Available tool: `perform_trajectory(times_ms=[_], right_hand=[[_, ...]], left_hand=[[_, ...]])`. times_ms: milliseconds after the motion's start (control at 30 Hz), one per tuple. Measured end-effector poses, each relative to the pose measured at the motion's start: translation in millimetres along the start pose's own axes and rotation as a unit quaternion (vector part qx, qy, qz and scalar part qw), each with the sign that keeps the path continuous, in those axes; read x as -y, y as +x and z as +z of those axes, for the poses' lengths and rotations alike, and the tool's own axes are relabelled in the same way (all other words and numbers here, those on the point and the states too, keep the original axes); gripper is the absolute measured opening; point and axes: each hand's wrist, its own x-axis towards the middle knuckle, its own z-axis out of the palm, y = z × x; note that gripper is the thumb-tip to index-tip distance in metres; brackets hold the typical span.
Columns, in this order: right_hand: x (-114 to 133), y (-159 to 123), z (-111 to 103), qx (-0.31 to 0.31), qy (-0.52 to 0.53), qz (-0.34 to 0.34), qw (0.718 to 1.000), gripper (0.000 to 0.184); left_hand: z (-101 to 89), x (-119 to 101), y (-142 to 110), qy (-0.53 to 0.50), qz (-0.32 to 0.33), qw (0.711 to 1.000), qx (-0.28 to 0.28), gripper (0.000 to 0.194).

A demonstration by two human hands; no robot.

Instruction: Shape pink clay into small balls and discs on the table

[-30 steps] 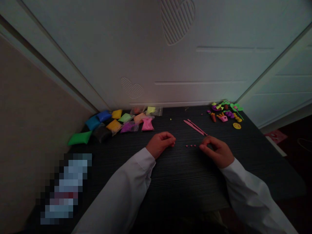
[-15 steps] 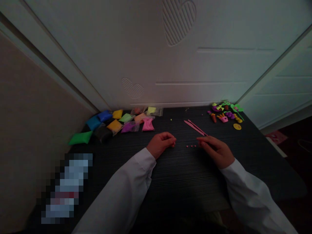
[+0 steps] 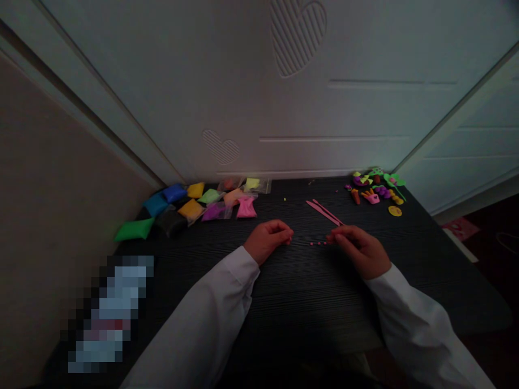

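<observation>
Three tiny pink clay balls lie in a row on the dark table between my hands. My left hand, to their left, is closed in a pinch, and a bit of pink clay seems to show at its fingertips. My right hand is at the right end of the row, thumb and fingers pressed together beside the last ball. Whatever it may hold is too small to tell. Just behind the right fingers lie two slim pink modelling tools, side by side at a slant.
Packets of coloured clay are grouped at the back left, a pink packet nearest my left hand. Small finished clay figures and a yellow disc sit at the back right. A blurred-out object lies front left. A white panel rises behind the table.
My right fingertips have shifted slightly and drawn closer together by the end of the row. The left hand stays in place.
</observation>
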Motion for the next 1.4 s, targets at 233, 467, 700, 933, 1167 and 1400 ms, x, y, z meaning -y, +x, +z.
perform_trajectory(times_ms=[233, 467, 700, 933, 1167, 1400], right_hand=[[0.0, 1.4, -1.5, -0.016, -0.064, 0.002, 0.998, 0.018], [4.6, 1.6, -2.2, -0.006, -0.082, -0.012, 0.997, 0.017], [3.1, 0.3, -2.9, 0.003, -0.067, -0.001, 0.998, 0.022], [2.9, 1.3, -2.2, -0.018, -0.077, -0.009, 0.997, 0.018], [2.4, 1.6, -2.8, -0.002, -0.095, -0.036, 0.995, 0.016], [5.9, 1.2, -3.6, -0.005, -0.106, -0.014, 0.994, 0.016]], left_hand=[[0.3, 0.6, 0.6, -0.003, -0.003, 1.0, -0.004, 0.017], [0.1, 0.9, -0.1, 0.0, 0.001, 1.0, -0.004, 0.016], [-0.6, 1.6, 0.4, -0.003, 0.001, 1.0, -0.001, 0.015], [-0.5, 1.4, 0.5, 0.007, 0.001, 1.0, -0.005, 0.016], [0.3, 0.8, 0.4, 0.006, 0.002, 1.0, -0.006, 0.015], [-0.3, 0.8, 0.5, 0.008, 0.006, 1.0, -0.004, 0.016]])
